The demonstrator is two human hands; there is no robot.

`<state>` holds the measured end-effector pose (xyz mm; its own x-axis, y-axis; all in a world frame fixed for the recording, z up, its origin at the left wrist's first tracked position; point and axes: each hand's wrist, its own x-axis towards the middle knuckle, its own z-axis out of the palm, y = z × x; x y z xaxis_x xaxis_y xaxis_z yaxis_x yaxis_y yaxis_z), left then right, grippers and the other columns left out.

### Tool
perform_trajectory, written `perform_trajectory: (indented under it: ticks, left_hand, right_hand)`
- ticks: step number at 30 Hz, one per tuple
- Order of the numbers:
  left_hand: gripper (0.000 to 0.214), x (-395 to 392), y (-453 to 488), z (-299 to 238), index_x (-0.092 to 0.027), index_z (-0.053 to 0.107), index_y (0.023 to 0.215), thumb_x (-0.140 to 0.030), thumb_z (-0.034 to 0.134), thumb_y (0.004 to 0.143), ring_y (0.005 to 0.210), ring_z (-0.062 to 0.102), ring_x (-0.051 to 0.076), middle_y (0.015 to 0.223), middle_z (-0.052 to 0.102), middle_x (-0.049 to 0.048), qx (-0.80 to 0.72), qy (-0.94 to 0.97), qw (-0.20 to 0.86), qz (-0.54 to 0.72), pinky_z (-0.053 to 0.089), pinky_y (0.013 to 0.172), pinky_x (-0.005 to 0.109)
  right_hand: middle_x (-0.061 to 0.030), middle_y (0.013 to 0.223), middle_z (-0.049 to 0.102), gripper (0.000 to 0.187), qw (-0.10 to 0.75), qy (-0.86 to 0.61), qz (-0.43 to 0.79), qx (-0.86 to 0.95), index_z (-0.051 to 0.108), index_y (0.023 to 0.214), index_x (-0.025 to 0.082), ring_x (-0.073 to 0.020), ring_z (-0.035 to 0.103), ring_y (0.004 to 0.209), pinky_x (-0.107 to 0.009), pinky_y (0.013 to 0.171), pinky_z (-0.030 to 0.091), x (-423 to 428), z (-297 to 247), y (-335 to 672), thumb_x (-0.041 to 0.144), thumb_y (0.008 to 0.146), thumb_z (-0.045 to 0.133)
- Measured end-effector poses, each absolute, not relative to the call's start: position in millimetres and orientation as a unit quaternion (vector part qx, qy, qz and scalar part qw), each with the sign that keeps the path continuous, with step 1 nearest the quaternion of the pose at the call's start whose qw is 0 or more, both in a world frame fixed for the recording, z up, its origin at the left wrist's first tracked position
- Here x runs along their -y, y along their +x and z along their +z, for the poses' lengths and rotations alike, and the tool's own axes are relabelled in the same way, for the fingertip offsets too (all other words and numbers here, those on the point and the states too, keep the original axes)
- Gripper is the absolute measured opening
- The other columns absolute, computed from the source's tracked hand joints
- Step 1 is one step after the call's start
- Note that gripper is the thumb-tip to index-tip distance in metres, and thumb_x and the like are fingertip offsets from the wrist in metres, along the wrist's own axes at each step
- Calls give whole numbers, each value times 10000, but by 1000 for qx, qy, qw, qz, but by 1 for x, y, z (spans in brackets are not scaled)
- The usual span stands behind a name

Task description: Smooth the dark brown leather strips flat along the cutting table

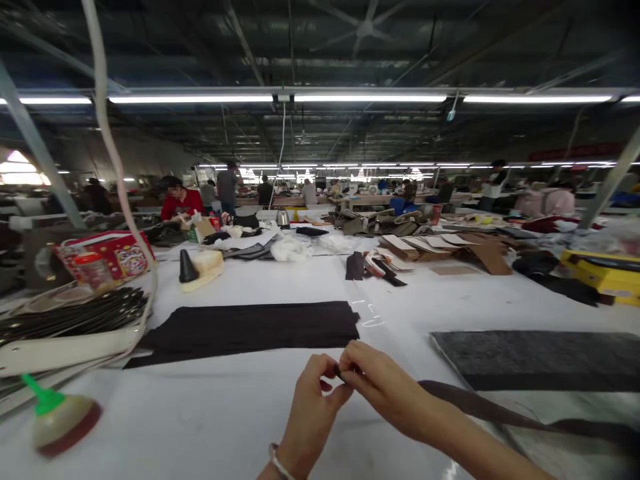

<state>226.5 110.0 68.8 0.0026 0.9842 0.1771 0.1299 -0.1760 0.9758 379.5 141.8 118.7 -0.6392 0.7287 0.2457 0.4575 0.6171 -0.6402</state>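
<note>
My left hand [317, 407], with a bracelet at the wrist, is closed in a pinch at the front middle of the table. Fingertips of my right hand [375, 380] meet it there, also pinched. Between them shows a small dark piece of material [339, 372], mostly covered by the fingers. A long dark strip [480, 403] comes out from behind my right forearm and runs right; whether it joins the pinched piece I cannot tell. Just beyond my hands, a stack of black fabric strips [260, 330] lies flat on the white table [200, 407].
A squeeze bottle [65, 420] with a green nozzle stands front left, near a pile of dark straps [85, 313]. At right lies a dark grey sheet [540, 353]. Cardboard pieces [445, 247] and a yellow box [600, 273] sit farther back. Several people are in the background.
</note>
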Motion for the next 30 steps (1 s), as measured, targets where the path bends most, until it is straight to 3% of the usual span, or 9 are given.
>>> perform_trajectory:
  ticks: [5,9,14,19,21,26,30]
  left_hand:
    - [402,-93,186,69,-219,592,1074,-201,686,683,980,563,203,1089,628,50,-492,539,409,548,447,809,291]
    - [63,-85,167,71,-178,621,729,-221,667,720,723,539,146,728,611,-5,-497,543,430,523,402,674,249]
    - [199,-78,155,65,-182,519,658,-300,671,708,591,447,105,607,514,-46,-501,493,447,553,335,567,226]
    - [202,-63,136,55,-183,517,678,-318,664,714,580,493,116,614,601,-8,-523,447,463,559,353,570,235]
    - [215,-56,128,51,-178,541,689,-335,688,707,614,510,125,637,596,-7,-548,434,443,562,367,579,236]
    - [370,-44,121,46,-176,571,821,-483,730,689,758,588,175,803,640,37,-581,409,416,568,445,626,261]
    - [495,-41,123,52,-161,606,988,-552,713,703,847,633,212,964,675,93,-566,372,474,562,496,671,291]
  right_hand:
    - [-7,852,534,121,240,-315,273,877,513,799,206,-178,480,819,-299,708,368,-141,117,347,173,913,486]
    - [-13,899,535,107,242,-291,275,884,537,822,209,-182,479,834,-315,735,377,-138,115,331,193,919,495]
    - [-23,960,544,67,253,-280,286,881,551,901,218,-194,492,905,-337,791,397,-135,116,316,182,897,494]
    - [-28,1113,571,410,269,-296,391,829,432,1282,266,-195,526,1013,-370,919,411,-131,96,304,210,883,509]
    - [-47,1209,552,478,254,-288,402,831,388,1345,273,-209,514,1091,-398,978,392,-128,83,299,214,885,504]
    - [-83,1342,495,528,229,-270,298,886,349,1412,288,-259,461,1201,-486,1026,352,-115,69,283,184,905,450]
    - [-126,1342,503,706,210,-258,144,932,287,1466,211,-277,470,1184,-515,987,375,-101,67,268,29,793,395]
